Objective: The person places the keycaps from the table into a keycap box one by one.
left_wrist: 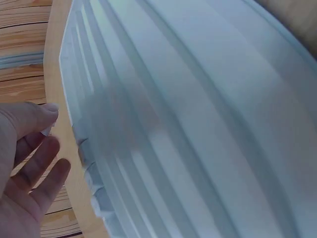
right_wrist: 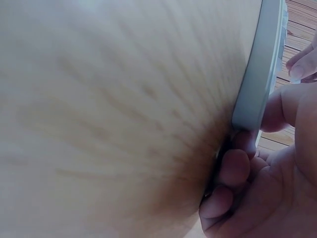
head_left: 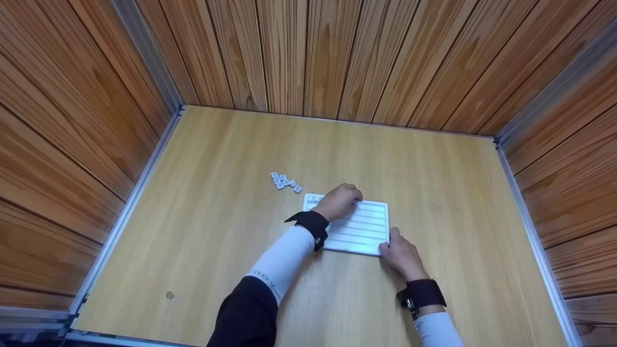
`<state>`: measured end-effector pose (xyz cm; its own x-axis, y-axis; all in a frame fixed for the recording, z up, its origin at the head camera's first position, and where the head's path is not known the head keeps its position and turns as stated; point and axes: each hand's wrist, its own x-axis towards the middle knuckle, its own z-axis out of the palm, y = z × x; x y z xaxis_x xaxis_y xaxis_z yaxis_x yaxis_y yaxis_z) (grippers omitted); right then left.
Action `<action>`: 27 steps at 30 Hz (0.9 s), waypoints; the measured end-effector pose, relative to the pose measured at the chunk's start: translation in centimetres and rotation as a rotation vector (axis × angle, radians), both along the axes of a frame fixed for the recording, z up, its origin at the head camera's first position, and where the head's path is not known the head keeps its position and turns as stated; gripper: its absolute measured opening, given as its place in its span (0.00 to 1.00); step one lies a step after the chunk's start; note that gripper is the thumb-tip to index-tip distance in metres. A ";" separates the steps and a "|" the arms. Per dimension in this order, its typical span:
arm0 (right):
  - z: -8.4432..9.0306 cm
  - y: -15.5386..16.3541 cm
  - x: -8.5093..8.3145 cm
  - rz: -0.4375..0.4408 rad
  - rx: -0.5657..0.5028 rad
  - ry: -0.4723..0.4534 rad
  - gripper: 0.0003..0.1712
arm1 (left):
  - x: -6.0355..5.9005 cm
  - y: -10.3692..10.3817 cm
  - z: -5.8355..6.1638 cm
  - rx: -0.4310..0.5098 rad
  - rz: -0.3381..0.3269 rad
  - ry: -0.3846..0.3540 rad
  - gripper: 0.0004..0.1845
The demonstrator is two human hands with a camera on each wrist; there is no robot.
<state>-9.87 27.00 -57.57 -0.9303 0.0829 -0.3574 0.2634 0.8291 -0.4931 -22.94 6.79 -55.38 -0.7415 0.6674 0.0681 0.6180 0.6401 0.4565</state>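
A small white tile sits pinched between the thumb and index finger of the left hand, near the middle of the head frame. That hand reaches over the far edge of a white tray, its arm slanting up from the bottom centre, while in the left wrist view its other fingers are loosely bent. The right hand grips the tray's lower right corner, fingers curled under and thumb against the side, its arm rising from the lower right. Ridges run lengthwise across the tray, and a few tiles stand in a line along its far edge, toward its upper left corner; the left hand hides part of that row. Just beyond that corner, left of the frame's centre, a cluster of loose tiles lies on the wooden table. Black straps circle both wrists, and plank walls fill the top and sides.
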 end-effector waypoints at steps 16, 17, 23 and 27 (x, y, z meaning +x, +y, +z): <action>-0.2 0.0 0.1 0.016 0.045 0.046 0.12 | -0.2 0.9 -1.8 -0.061 0.006 0.096 0.11; -0.2 0.0 0.1 0.014 0.046 0.041 0.12 | -0.2 1.0 -1.8 -0.063 0.010 0.099 0.11; -0.2 0.0 0.0 0.004 0.034 0.012 0.14 | -0.2 1.1 -1.9 -0.090 0.050 0.111 0.10; -0.1 -0.1 0.0 -0.001 0.026 0.005 0.14 | -0.2 1.1 -1.9 -0.097 0.059 0.102 0.10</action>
<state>-9.88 26.95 -57.71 -0.9319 0.0928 -0.3505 0.2616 0.8415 -0.4727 -23.15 7.90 -57.27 -0.7719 0.6303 0.0829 0.6184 0.7144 0.3275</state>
